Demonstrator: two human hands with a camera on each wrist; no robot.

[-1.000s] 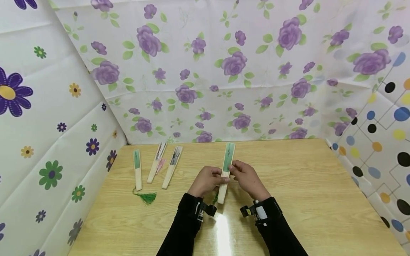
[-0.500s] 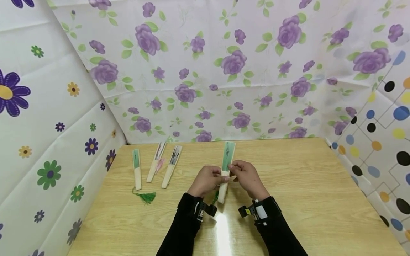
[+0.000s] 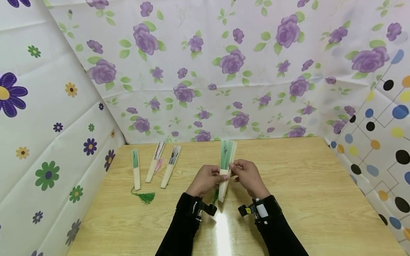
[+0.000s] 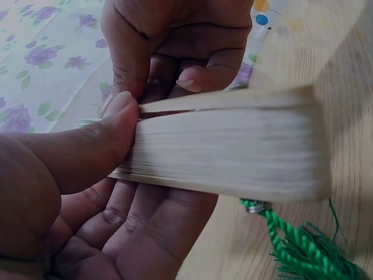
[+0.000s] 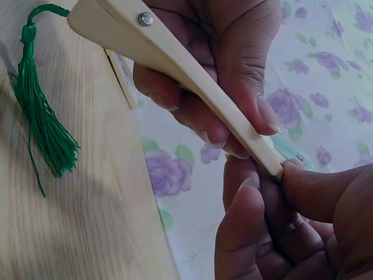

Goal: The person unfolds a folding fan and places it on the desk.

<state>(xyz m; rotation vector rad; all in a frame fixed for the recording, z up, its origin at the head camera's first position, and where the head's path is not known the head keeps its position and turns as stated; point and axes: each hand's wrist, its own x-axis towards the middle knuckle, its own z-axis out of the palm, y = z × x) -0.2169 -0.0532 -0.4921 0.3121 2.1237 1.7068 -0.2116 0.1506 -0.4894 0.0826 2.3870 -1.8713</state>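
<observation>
Over the middle of the wooden table [image 3: 304, 185] both hands hold a bamboo folding fan [image 3: 226, 164] with green paper, its top leaves slightly parted. My left hand [image 3: 221, 176] grips the ribs [image 4: 233, 151], thumb [image 4: 87, 151] on top and fingers beneath. My right hand [image 3: 233, 168] pinches the outer guard stick [image 5: 186, 76] between thumb and fingers and pulls it off the stack. The fan's green tassel [image 5: 41, 122] hangs from its pivot end just above the table.
Three folded fans lie at the table's back left: a green one [image 3: 136, 169] with a green tassel [image 3: 145, 196], a pinkish one [image 3: 155, 166] and a dark-printed one [image 3: 171, 165]. Flowered sheets [image 3: 205, 71] wall in the table at the back and both sides.
The fan's top end has spread a little, with the outer stick parted from the ribs. Both hands stay in much the same place.
</observation>
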